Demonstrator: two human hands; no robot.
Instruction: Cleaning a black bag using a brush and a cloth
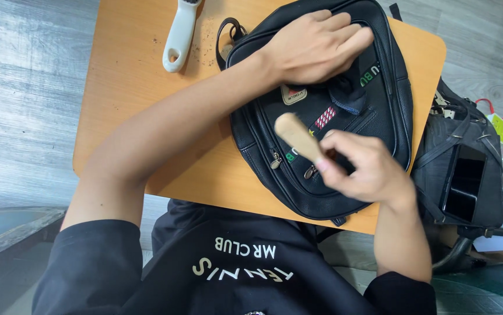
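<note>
Brush (298,137) head hidden behind right hand (365,172), handle blurred.

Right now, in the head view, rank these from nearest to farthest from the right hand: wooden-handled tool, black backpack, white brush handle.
From the right hand:
1. Wooden-handled tool, held in its fingers.
2. Black backpack, directly beneath, on the wooden table.
3. White brush handle, far top left corner of the table.

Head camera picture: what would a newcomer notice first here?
A black backpack lies flat on the small orange table, filling its right half. The left hand presses on the backpack's top, while the right hand holds a wooden-handled tool over its front pocket. A white brush lies at the table's far edge.
</note>
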